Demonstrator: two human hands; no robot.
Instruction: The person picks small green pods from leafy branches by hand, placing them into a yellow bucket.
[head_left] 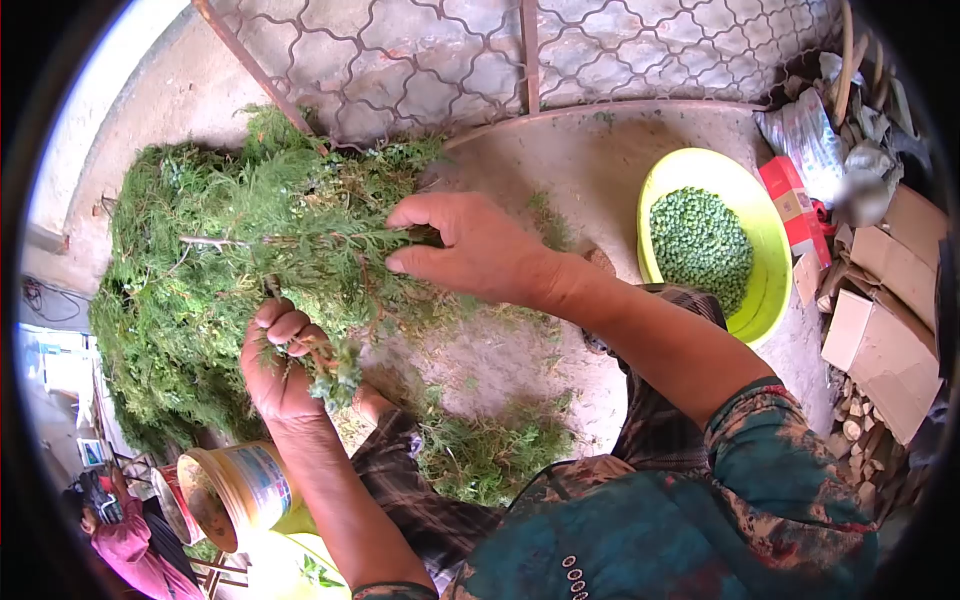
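Note:
My right hand (485, 250) pinches a leafy evergreen branch (345, 238) between thumb and fingers. The branch's bare brown stem points left, over the heap. Lower down, my left hand (278, 368) is closed, fingers curled in toward the palm. A small sprig with bluish-green cones (338, 382) sticks out from its grip on the right side. Beneath and behind both hands spreads a large heap of green evergreen cuttings (160, 300). A yellow-green basin (778, 285) at the right contains many small round green cones (700, 245).
A metal lattice gate (530, 60) runs along the top. Loose cuttings (500, 450) lie by my legs. Yellowish buckets (222, 500) stand at lower left, near another person in pink (135, 545). A red box (795, 205), cardboard (885, 355) and chopped wood (855, 430) are at right.

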